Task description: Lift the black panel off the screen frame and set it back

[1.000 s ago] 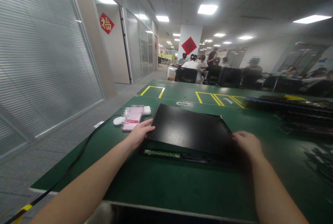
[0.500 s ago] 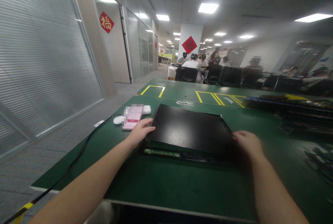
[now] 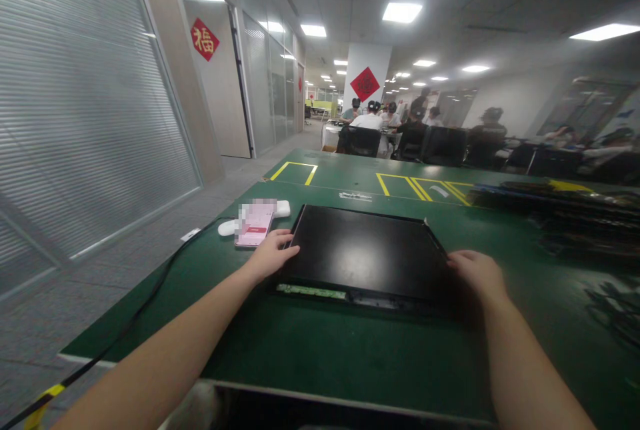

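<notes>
A flat black panel (image 3: pixel 365 250) lies on the green table (image 3: pixel 325 350) in front of me, with a green circuit strip (image 3: pixel 310 291) showing under its near edge. My left hand (image 3: pixel 273 255) grips the panel's left edge, fingers curled round it. My right hand (image 3: pixel 477 273) holds the panel's right near corner, fingers closed on the edge. The panel lies almost flat on the frame beneath it.
A pink phone (image 3: pixel 255 225) and a white device (image 3: pixel 227 229) lie left of the panel, with a black cable (image 3: pixel 150 303) running off the table's left edge. Dark stacked panels (image 3: pixel 565 207) fill the right side. Several people sit at desks (image 3: pixel 380 130) far behind.
The panel's near edge, lifted a second ago, has come down nearly flat onto the frame. Both hands have stayed on its edges.
</notes>
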The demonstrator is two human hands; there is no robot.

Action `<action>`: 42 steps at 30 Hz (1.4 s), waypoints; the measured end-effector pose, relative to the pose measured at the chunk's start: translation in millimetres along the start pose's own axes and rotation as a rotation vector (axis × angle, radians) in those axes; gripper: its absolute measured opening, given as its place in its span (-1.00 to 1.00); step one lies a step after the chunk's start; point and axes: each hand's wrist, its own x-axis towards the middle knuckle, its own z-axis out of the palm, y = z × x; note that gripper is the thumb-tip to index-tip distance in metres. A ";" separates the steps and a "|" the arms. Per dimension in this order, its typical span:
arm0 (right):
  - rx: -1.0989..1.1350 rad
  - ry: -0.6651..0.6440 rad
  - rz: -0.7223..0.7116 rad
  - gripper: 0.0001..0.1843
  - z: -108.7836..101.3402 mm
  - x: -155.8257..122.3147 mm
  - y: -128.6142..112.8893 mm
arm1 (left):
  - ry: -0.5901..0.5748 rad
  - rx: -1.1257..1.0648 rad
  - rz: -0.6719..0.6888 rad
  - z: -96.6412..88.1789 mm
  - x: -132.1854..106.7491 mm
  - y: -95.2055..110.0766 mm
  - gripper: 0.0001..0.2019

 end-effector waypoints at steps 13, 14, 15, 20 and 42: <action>0.264 -0.016 0.078 -0.68 4.7 1.4 6.2 | -0.064 0.276 0.060 -1.4 0.7 -4.8 -0.49; 0.273 -0.021 0.077 -0.67 5.0 1.7 6.7 | -0.064 0.280 0.062 -1.5 0.7 -4.8 -0.50; 0.282 -0.025 0.075 -0.67 5.3 2.4 7.4 | -0.064 0.281 0.063 -1.6 0.6 -4.8 -0.50; 0.326 -0.031 0.084 -0.68 8.0 7.9 11.8 | -0.056 0.270 0.061 -1.7 0.0 -4.2 -0.51; 0.102 -0.019 0.066 -0.71 1.5 0.0 4.4 | -0.002 0.316 0.085 4.4 -2.7 -4.1 -0.57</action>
